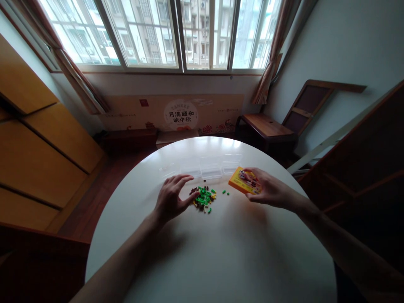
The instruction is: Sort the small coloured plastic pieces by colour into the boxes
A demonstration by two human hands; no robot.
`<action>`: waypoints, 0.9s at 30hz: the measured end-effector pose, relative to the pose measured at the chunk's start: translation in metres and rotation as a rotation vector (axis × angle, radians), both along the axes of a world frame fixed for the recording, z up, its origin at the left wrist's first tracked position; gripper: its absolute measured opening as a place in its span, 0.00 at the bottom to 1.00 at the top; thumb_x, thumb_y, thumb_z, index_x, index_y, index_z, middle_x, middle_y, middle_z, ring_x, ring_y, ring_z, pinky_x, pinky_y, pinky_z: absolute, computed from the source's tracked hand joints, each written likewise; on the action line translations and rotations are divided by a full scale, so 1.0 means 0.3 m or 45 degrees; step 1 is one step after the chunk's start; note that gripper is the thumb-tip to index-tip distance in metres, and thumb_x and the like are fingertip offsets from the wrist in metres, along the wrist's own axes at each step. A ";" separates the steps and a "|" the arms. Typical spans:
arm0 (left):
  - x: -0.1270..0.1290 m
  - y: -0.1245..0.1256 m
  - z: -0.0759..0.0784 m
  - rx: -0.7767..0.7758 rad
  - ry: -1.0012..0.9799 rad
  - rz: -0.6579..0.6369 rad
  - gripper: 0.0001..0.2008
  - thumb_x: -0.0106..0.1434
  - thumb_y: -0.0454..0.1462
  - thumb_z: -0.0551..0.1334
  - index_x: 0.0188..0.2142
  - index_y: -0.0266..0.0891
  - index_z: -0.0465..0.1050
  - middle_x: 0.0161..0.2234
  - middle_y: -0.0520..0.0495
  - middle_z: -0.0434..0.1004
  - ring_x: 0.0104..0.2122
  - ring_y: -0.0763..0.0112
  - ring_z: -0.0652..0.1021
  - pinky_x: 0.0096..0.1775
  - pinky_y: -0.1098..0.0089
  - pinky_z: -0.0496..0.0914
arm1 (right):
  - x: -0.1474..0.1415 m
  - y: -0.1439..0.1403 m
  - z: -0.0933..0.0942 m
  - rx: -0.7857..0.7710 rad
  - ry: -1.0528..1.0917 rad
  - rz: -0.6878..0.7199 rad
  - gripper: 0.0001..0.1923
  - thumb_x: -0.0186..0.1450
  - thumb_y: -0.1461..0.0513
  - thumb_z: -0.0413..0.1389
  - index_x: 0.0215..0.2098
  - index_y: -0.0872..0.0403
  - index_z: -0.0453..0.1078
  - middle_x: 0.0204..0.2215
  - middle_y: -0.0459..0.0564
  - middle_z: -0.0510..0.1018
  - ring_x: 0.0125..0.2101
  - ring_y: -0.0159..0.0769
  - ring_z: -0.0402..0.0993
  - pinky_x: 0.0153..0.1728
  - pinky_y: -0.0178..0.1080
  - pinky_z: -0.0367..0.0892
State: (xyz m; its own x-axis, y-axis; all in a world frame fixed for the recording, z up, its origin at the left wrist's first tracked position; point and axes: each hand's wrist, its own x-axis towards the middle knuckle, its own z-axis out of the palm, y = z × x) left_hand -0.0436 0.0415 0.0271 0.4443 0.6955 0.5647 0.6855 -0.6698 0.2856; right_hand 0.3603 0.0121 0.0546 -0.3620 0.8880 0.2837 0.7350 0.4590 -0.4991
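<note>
A heap of tiny green, brown and yellow building bricks [204,198] lies on the round white table [221,252]. My left hand [172,198] rests on the table just left of the heap, fingers spread, thumb tip touching its edge. My right hand [268,189] holds a small orange-yellow box [243,181] slightly above the table, to the right of the heap. A few loose green bricks [225,192] lie between the heap and the box.
Several clear plastic trays [208,167] sit in a row behind the bricks. Beyond the table stand a low wooden bench [267,126], a leaning wooden frame [311,103] and a printed board [179,113] under the window. Wooden cabinets [38,147] stand on the left.
</note>
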 end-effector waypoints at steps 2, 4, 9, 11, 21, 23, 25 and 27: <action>0.013 -0.013 0.001 -0.092 -0.008 -0.141 0.26 0.70 0.52 0.70 0.62 0.45 0.74 0.60 0.38 0.81 0.58 0.49 0.81 0.60 0.51 0.72 | -0.086 -0.001 0.024 0.004 0.023 0.116 0.43 0.60 0.57 0.70 0.72 0.49 0.65 0.62 0.59 0.78 0.57 0.55 0.80 0.60 0.54 0.77; 0.019 -0.022 0.000 -0.188 -0.040 -0.257 0.33 0.67 0.53 0.73 0.67 0.45 0.70 0.62 0.37 0.80 0.58 0.49 0.81 0.61 0.51 0.73 | -0.171 0.006 0.045 -0.001 0.045 0.230 0.44 0.60 0.58 0.71 0.72 0.48 0.65 0.62 0.58 0.78 0.57 0.54 0.80 0.60 0.53 0.77; 0.001 -0.019 -0.019 -0.347 -0.241 -0.382 0.46 0.63 0.55 0.77 0.74 0.45 0.63 0.64 0.34 0.77 0.60 0.47 0.80 0.62 0.50 0.74 | -0.332 0.047 0.064 0.040 0.075 0.451 0.46 0.59 0.58 0.73 0.73 0.47 0.64 0.65 0.58 0.77 0.59 0.54 0.79 0.61 0.53 0.77; -0.012 -0.014 -0.030 -0.409 -0.339 -0.378 0.46 0.62 0.54 0.78 0.73 0.43 0.64 0.64 0.34 0.77 0.61 0.45 0.80 0.63 0.50 0.74 | -0.373 0.069 0.053 0.089 0.107 0.527 0.47 0.59 0.58 0.74 0.73 0.49 0.64 0.68 0.60 0.75 0.62 0.55 0.78 0.64 0.54 0.75; -0.051 0.022 -0.084 -0.616 -0.688 -0.389 0.48 0.57 0.51 0.82 0.71 0.41 0.68 0.65 0.33 0.77 0.60 0.42 0.80 0.61 0.48 0.78 | -0.447 0.115 0.011 0.107 0.098 0.662 0.51 0.61 0.58 0.74 0.78 0.51 0.60 0.74 0.65 0.67 0.69 0.58 0.71 0.69 0.55 0.70; -0.058 0.022 -0.087 -0.587 -0.666 -0.364 0.49 0.56 0.50 0.83 0.71 0.41 0.69 0.65 0.34 0.78 0.60 0.42 0.80 0.62 0.47 0.77 | -0.442 0.121 0.015 0.100 0.115 0.695 0.50 0.62 0.60 0.73 0.77 0.51 0.60 0.73 0.64 0.69 0.68 0.56 0.73 0.68 0.54 0.70; -0.064 0.021 -0.085 -0.552 -0.638 -0.347 0.49 0.55 0.50 0.83 0.71 0.41 0.68 0.64 0.34 0.78 0.60 0.42 0.80 0.63 0.46 0.76 | -0.434 0.128 0.021 0.093 0.125 0.719 0.48 0.62 0.60 0.72 0.77 0.50 0.61 0.72 0.63 0.71 0.66 0.55 0.75 0.67 0.53 0.71; -0.070 0.021 -0.081 -0.512 -0.618 -0.346 0.50 0.56 0.51 0.83 0.72 0.40 0.67 0.64 0.33 0.78 0.60 0.42 0.80 0.63 0.45 0.77 | -0.425 0.136 0.025 0.082 0.113 0.738 0.47 0.63 0.61 0.71 0.77 0.50 0.61 0.71 0.63 0.71 0.66 0.55 0.75 0.66 0.54 0.71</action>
State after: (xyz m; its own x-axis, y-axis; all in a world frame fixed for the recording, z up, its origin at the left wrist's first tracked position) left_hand -0.0646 0.0478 0.0028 0.3944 0.7927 0.4649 0.2395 -0.5771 0.7808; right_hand 0.2327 0.0529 0.0620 -0.7555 0.5326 0.3816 0.3119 0.8046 -0.5053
